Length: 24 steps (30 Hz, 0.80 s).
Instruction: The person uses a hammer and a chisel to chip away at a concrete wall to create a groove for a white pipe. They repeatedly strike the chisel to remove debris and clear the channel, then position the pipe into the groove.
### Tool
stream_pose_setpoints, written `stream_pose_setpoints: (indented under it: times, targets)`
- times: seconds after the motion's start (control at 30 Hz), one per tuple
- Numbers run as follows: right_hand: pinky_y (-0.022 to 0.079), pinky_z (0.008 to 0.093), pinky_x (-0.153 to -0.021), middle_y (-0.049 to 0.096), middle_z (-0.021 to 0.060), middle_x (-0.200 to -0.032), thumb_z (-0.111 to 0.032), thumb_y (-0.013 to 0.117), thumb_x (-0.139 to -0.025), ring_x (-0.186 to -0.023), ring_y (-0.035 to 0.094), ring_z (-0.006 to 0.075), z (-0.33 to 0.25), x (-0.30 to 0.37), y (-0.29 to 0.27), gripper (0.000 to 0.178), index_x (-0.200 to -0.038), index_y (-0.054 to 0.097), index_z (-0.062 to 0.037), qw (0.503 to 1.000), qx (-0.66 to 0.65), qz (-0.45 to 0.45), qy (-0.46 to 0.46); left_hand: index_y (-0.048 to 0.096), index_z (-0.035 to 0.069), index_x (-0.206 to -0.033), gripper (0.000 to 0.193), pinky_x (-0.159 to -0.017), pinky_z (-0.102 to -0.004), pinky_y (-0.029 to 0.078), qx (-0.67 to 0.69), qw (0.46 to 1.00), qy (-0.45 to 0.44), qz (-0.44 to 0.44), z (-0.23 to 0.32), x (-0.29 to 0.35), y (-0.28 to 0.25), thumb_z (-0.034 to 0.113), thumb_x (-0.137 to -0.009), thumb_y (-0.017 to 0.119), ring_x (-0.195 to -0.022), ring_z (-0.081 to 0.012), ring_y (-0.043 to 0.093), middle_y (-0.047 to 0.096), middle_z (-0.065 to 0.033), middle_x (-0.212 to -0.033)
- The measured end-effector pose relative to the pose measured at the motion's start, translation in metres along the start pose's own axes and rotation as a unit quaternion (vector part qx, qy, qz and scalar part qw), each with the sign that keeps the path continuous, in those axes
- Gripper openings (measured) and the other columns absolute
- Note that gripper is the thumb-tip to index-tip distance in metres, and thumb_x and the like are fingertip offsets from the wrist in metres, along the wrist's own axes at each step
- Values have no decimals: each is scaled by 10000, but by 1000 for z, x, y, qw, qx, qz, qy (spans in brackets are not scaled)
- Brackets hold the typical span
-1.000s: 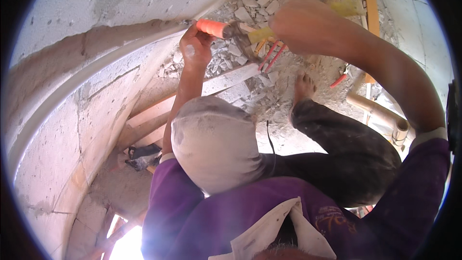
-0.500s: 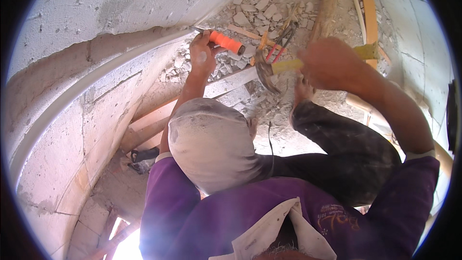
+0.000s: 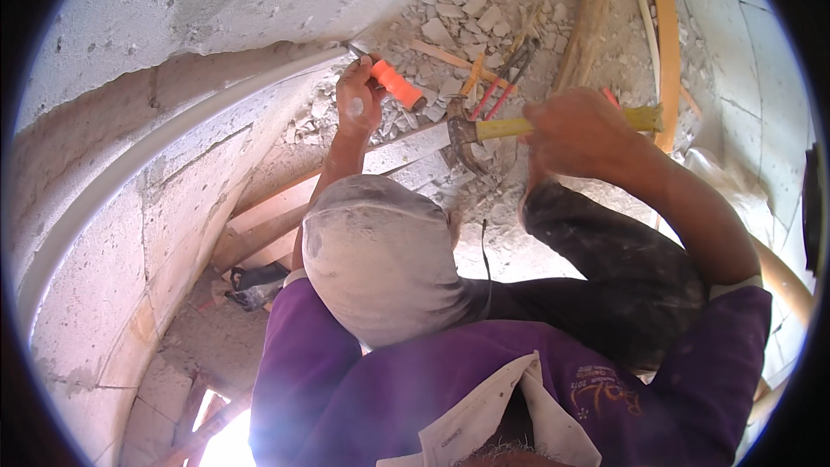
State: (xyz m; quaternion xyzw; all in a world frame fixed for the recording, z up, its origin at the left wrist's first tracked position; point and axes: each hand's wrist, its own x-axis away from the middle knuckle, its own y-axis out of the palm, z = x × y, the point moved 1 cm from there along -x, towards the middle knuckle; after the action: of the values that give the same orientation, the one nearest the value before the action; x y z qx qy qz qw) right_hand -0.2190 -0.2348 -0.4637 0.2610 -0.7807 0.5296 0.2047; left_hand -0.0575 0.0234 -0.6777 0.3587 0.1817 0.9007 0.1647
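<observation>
My left hand (image 3: 359, 102) is closed around a chisel (image 3: 398, 85) with an orange-wrapped handle. Its dark tip meets the broken lower edge of the wall plaster, close to the end of a white pipe (image 3: 173, 134). In my right hand (image 3: 577, 134) is a claw hammer (image 3: 500, 128) gripped by its yellow handle. The dark metal head hangs to the right of the chisel's butt end and a little lower, with a gap between them. My fingers partly cover both handles.
Broken rubble (image 3: 462, 22) covers the floor ahead. Red-handled pliers (image 3: 506, 91) lie on it. A wooden post (image 3: 584, 30), an orange-brown wood strip (image 3: 664, 52) and a thin pale pipe (image 3: 641, 9) lie to the right. Block walls (image 3: 735, 60) stand on both sides.
The hammer has moved a little left, closer to the chisel, and my right hand has come slightly down. The chisel's orange handle has tilted, its butt end now lower and further left.
</observation>
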Motion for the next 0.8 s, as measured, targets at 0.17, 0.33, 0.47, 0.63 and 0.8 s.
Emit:
stream_pose_setpoints:
  times: [0.17,0.33,0.47,0.63,0.8]
  targets:
    - [521,468,-672,667,157,-722,-245,646,-881,-716,683,339,-4,-4,15,226,-833,680,-28,1000,22,-12,-6,594,15,-1091,249,-768,-369,563,1,1000,9,-10,-3,-5,4,243,-1010,533,-851,-195,653,664,-78,-946]
    - [536,455,-634,668,142,-698,-155,651,-799,-681,687,327,-16,-2,16,135,-816,688,-27,996,39,-65,-56,599,24,-1071,236,-781,-378,569,2,1000,11,-10,-7,-7,7,238,-1018,515,-860,-195,658,665,-75,-952]
    - [552,440,-638,682,139,-709,-109,639,-730,-694,697,322,-12,-26,7,96,-741,704,-40,988,88,-58,-109,605,26,-1062,217,-788,-383,570,16,1000,3,-2,-6,-11,8,214,-1019,504,-873,-204,660,670,-83,-959]
    - [564,424,-641,683,147,-704,-102,648,-699,-696,703,310,-7,-32,0,83,-698,706,-43,989,100,29,-105,605,16,-1065,209,-799,-405,573,21,1000,3,10,-4,-11,10,192,-1014,504,-902,-225,661,671,-105,-987]
    - [566,441,-651,691,154,-734,-94,627,-723,-705,704,318,-8,-38,-6,113,-738,725,-41,986,138,-21,-96,602,5,-1057,212,-818,-407,567,18,999,0,41,-1,-14,14,187,-1011,502,-911,-233,659,669,-106,-996]
